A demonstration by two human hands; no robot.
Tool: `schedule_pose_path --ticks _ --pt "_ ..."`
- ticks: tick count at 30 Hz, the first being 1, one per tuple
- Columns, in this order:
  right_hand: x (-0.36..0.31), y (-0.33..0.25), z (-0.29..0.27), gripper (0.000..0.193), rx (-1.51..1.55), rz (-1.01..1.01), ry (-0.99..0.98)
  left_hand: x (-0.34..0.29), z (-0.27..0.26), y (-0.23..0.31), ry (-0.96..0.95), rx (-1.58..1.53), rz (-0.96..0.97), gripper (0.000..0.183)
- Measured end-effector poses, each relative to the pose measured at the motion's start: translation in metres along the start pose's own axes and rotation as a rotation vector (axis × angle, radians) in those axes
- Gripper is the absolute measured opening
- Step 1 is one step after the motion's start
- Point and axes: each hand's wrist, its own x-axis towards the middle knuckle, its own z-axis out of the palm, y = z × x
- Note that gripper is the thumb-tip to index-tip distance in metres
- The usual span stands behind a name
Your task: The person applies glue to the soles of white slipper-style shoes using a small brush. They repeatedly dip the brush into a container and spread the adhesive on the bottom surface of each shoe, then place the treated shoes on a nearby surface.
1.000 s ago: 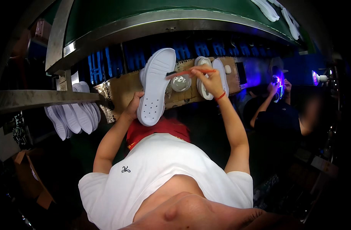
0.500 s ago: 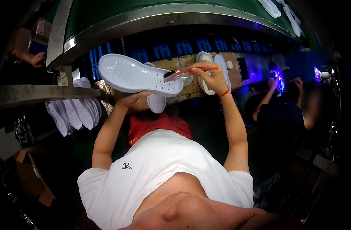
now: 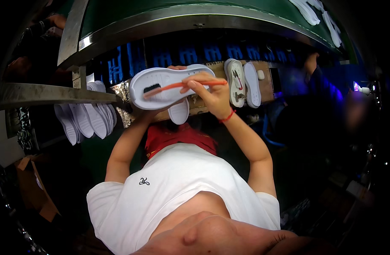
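White shoe sole (image 3: 169, 83), held flat and crosswise at upper centre of the frame, sits raised above the desk (image 3: 203, 111), its inner face turned up toward the camera so it can be worked on. The left hand (image 3: 154, 111) is closed on the sole from beneath, mostly hidden by it, with fingertips curling over its far edge. The right hand (image 3: 210, 91) is clamped on an orange-handled brush (image 3: 178, 86), whose dark bristles rest on the sole's left end. Just below hangs a second white sole (image 3: 178, 112). To the right, two more soles (image 3: 245, 80) lie side by side on the brown desk. At left, a row of white soles (image 3: 86, 117) hangs beneath a metal rail (image 3: 54, 93). A green conveyor (image 3: 195, 10) curves overhead.
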Motion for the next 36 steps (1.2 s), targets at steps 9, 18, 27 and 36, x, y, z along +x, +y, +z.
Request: schedule_pose_path --ticks 9,18,27,36 --pt "0.019 0.015 -0.115 0.016 -0.576 0.031 -0.108 -0.009 0.000 0.004 0.037 0.951 0.233 0.073" --pt "-0.070 0.009 -0.071 0.022 0.005 0.472 0.315 0.005 0.020 -0.007 -0.011 0.381 0.199 0.075" --pt "-0.119 -0.075 -0.107 0.023 0.202 -0.296 1.023 0.279 0.062 0.065 -0.258 -0.034 -0.043 0.038" --pt "-0.126 -0.024 -0.073 0.020 -0.355 0.147 0.770 0.209 0.087 0.045 0.143 0.529 0.516 0.032"
